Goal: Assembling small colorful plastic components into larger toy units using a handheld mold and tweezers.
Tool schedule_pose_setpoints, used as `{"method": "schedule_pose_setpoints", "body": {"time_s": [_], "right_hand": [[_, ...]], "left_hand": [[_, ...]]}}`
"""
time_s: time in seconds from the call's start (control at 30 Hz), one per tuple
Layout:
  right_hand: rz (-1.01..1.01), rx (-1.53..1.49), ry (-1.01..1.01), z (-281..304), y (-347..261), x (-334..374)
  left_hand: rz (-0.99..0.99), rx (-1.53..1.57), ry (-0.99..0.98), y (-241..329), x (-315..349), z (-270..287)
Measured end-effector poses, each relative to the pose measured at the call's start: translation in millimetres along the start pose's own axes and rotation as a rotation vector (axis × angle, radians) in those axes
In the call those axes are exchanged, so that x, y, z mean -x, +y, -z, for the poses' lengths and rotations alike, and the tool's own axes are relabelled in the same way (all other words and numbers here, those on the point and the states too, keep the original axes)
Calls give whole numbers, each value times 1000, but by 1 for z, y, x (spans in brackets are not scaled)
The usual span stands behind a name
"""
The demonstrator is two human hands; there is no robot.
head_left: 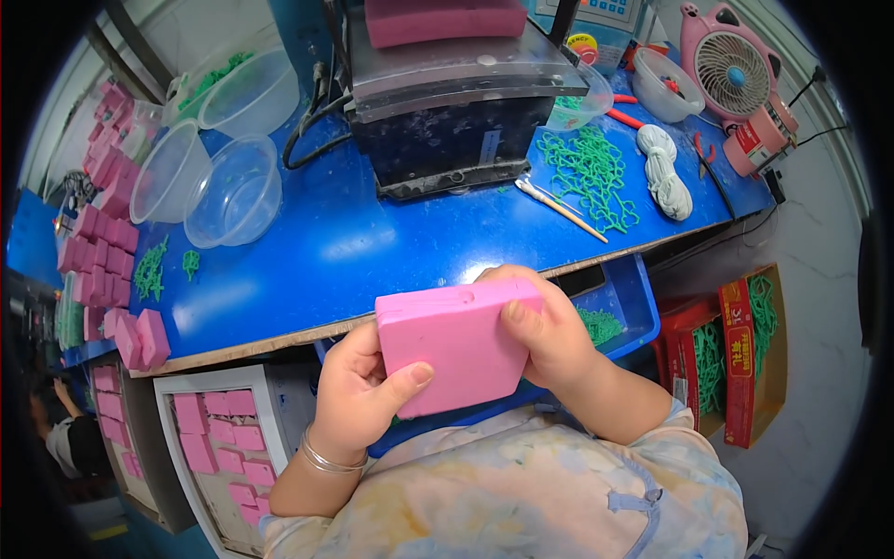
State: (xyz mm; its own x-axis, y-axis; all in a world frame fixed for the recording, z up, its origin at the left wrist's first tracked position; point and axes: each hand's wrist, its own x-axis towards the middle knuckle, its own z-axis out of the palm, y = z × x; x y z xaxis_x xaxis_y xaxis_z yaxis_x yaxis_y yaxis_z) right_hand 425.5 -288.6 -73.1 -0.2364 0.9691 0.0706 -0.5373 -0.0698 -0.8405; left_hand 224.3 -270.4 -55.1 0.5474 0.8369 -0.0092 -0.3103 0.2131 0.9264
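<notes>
A thick, square pink rubber mold (456, 354) is held up in front of my body, near the table's front edge. A seam runs along its upper edge, with a small round notch in it. My left hand (361, 387) grips its lower left side, the thumb pressed on the front face. My right hand (549, 326) closes around the upper right corner, its thumb on the front near the top. The fingers behind the mold are mostly hidden. Another pink mold (445, 22) lies on top of the dark machine (456, 130) beyond my hands.
Clear plastic bowls (233, 191) stand left on the blue table (372, 270), by stacked pink molds (102, 252). Green wax pieces (591, 172), a wooden-handled tool (563, 212) and a white cord bundle (663, 172) lie right. Below are a blue bin (643, 289) and red boxes (740, 363).
</notes>
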Motion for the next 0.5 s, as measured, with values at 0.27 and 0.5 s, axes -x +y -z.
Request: {"method": "schedule_pose_setpoints", "body": {"time_s": [0.27,0.5], "right_hand": [[-393,-723,216,-44,8,-16],[-183,-152,-30,-20,16,-1]], "left_hand": [[-551,-776,-201,-15,-9,-14],[-517,-958,-96,7,-1,-12]]}}
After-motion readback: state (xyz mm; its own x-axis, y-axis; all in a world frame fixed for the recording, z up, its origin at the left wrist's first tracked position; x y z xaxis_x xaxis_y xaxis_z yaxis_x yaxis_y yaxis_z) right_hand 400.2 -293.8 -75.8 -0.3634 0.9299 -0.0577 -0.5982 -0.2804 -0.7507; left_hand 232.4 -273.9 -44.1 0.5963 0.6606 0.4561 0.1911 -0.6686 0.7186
